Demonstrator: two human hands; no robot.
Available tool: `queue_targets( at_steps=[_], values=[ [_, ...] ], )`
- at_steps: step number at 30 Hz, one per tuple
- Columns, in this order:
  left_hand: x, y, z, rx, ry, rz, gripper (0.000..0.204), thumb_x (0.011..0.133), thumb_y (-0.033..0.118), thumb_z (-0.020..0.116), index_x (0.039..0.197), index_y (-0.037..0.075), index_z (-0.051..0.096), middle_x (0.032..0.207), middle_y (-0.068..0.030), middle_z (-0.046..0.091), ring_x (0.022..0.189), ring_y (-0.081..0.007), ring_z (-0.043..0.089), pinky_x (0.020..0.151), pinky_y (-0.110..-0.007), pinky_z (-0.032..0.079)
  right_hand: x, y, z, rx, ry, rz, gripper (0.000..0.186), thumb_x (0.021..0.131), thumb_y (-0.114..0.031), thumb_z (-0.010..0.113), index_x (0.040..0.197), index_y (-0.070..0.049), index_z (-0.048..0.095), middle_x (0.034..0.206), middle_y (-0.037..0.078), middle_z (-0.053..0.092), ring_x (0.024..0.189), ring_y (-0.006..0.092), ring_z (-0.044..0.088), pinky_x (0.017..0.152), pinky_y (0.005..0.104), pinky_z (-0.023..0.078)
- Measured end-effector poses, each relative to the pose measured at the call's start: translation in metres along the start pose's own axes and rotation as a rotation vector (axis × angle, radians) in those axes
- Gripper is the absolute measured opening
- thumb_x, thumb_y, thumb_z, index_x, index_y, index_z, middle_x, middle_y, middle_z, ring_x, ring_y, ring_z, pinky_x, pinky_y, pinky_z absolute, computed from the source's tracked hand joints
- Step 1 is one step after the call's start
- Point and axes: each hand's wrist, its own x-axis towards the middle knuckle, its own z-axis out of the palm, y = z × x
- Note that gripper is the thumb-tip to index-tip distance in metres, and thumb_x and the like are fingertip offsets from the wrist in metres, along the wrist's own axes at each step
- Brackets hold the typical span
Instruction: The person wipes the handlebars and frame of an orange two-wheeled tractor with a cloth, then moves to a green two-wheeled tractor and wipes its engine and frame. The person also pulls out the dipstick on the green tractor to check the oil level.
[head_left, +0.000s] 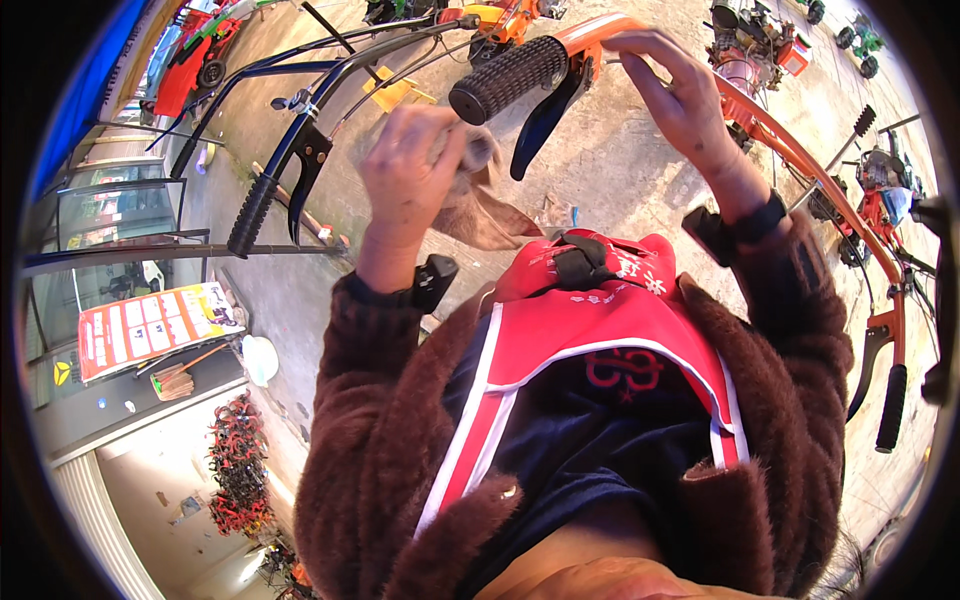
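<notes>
My left hand is closed around a brown rag, which hangs below the fingers and is slightly blurred. Just right of it a black ribbed rubber grip points toward me, on the end of an orange handlebar. Under that grip hangs a black lever. My right hand has its bent fingers over the orange handlebar, behind the grip; the rag does not touch that hand. Dark devices are strapped at both wrists.
On the left, another machine's handlebar ends in a black grip with a lever. An orange handlebar arm runs down the right side to another grip. Engines stand farther off; a printed board lies at left.
</notes>
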Motion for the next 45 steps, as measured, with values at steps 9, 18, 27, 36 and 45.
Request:
queue_targets(
  at_steps=[9, 18, 27, 36, 45],
  values=[
    [0.013, 0.013, 0.018, -0.406, -0.513, -0.108, 0.015, 0.079, 0.003, 0.069, 0.093, 0.005, 0.068, 0.095, -0.0081, 0.069, 0.090, -0.0234, 0.069, 0.079, -0.032, 0.052, 0.030, 0.067, 0.036, -0.119, -0.229, -0.086, 0.036, 0.102, -0.030, 0.041, 0.110, -0.006, 0.067, 0.112, 0.012, 0.066, 0.112, 0.0292, 0.057, 0.098, 0.0391, 0.041],
    [0.032, 0.015, 0.041, -0.220, -0.526, -0.138, 0.027, 0.080, 0.020, 0.072, 0.097, 0.002, 0.061, 0.090, -0.0136, 0.062, 0.084, -0.0281, 0.063, 0.076, -0.038, 0.049, 0.028, 0.057, 0.031, -0.023, -0.223, 0.061, 0.030, 0.101, -0.028, 0.047, 0.104, -0.004, 0.065, 0.097, 0.015, 0.061, 0.098, 0.0332, 0.055, 0.089, 0.0434, 0.042],
    [0.041, 0.000, 0.058, -0.517, -0.519, -0.316, 0.034, 0.078, 0.024, 0.074, 0.101, 0.002, 0.063, 0.088, -0.0124, 0.062, 0.082, -0.0240, 0.062, 0.077, -0.037, 0.050, 0.025, 0.064, 0.035, -0.050, -0.187, 0.043, 0.030, 0.101, -0.028, 0.045, 0.100, -0.006, 0.065, 0.092, 0.014, 0.059, 0.092, 0.0316, 0.053, 0.085, 0.0429, 0.040],
    [0.053, 0.010, 0.036, -0.685, -0.607, -0.395, 0.046, 0.081, 0.016, 0.073, 0.125, 0.007, 0.062, 0.119, -0.0132, 0.067, 0.108, -0.0219, 0.064, 0.094, -0.034, 0.049, 0.027, 0.064, 0.036, -0.036, -0.198, 0.074, 0.032, 0.100, -0.029, 0.044, 0.102, -0.005, 0.066, 0.094, 0.014, 0.061, 0.095, 0.0316, 0.054, 0.087, 0.0426, 0.040],
    [0.078, -0.002, 0.105, -0.234, -0.530, 0.040, 0.033, 0.082, 0.032, 0.063, 0.102, 0.006, 0.068, 0.093, -0.0154, 0.069, 0.090, -0.0327, 0.065, 0.083, -0.042, 0.051, 0.027, 0.062, 0.034, -0.060, -0.196, 0.075, 0.031, 0.100, -0.027, 0.044, 0.102, -0.005, 0.065, 0.094, 0.015, 0.061, 0.095, 0.0328, 0.054, 0.088, 0.0435, 0.040]
  ],
)
